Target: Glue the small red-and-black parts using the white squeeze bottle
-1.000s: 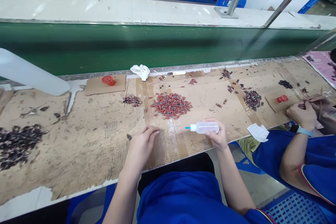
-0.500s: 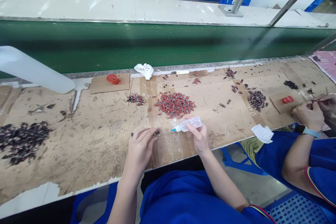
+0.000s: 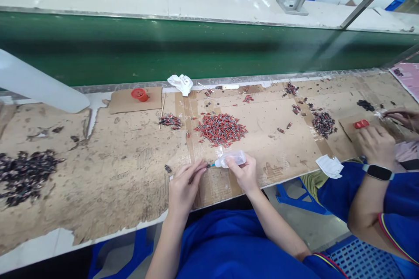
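bottle [image 3: 231, 159] lies in the right hand [image 3: 248, 174], thumb and fingers closed around its clear body, long axis running sideways, blue tip [image 3: 212, 165] pointing at the left hand [image 3: 183, 184]. that hand's thumb and forefinger are pinched together on a small dark part [image 3: 208, 166], just left of the tip; whether the two touch i cannot tell. the pile of red parts [image 3: 221, 129] lies just beyond both grips, a loose dark piece [image 3: 168, 168] to the left of the left one. earlier, the tip stood apart from the pinched part; now the gap is all but gone.
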`<action>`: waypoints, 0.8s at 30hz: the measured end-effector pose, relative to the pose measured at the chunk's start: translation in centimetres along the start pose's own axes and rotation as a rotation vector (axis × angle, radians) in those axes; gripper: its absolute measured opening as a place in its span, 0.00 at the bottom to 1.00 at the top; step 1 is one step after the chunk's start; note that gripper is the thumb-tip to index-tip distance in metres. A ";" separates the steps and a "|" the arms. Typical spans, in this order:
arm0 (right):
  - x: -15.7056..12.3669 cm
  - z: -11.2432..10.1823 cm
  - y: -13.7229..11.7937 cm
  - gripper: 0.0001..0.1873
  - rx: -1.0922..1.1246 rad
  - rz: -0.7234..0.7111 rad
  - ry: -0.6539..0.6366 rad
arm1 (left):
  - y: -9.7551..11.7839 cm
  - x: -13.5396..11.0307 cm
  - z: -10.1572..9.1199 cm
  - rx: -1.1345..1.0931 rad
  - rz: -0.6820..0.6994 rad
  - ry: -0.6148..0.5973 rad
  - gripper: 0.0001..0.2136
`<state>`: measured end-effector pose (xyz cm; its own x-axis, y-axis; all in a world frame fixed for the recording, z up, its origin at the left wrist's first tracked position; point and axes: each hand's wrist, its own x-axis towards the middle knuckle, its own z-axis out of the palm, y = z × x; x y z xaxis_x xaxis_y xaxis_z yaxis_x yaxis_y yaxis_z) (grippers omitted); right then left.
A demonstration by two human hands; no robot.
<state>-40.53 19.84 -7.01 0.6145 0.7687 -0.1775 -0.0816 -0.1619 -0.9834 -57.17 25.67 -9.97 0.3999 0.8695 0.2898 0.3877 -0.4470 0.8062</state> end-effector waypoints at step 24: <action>-0.1 0.1 0.4 0.13 0.031 -0.009 -0.020 | 0.2 0.0 -0.1 -0.008 -0.032 -0.004 0.11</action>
<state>-40.74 19.80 -7.43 0.5999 0.7821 -0.1686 -0.1002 -0.1357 -0.9857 -57.18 25.59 -9.80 0.3904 0.8827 0.2615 0.3940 -0.4169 0.8191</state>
